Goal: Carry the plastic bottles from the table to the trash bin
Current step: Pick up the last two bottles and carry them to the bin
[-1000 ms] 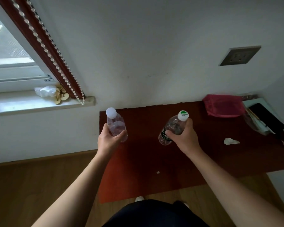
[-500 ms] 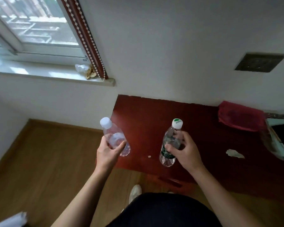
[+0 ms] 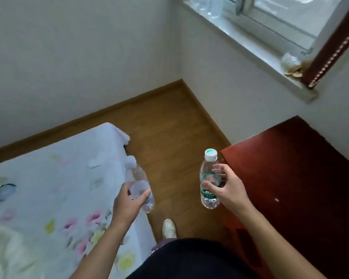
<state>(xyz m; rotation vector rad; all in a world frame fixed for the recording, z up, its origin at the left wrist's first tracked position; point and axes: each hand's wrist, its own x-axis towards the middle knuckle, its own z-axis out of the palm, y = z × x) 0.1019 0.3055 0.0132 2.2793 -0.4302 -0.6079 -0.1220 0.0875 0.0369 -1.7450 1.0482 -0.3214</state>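
Right hand [image 3: 228, 190] grips green-label bottle [image 3: 209, 178], print unreadable, beside table [image 3: 302, 170] corner. Left hand [image 3: 127, 202] grips clear bottle [image 3: 140, 184] over bed [image 3: 48, 188] edge. Versus 0.5 s ago: view has swung left, bottles now off the table.

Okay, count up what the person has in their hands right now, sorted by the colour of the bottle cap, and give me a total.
Bottles with a plain white cap: 1, the bottle in the left hand
Bottles with a white cap that has a green top: 1, the green-label bottle in the right hand
Total: 2 bottles, one in each hand
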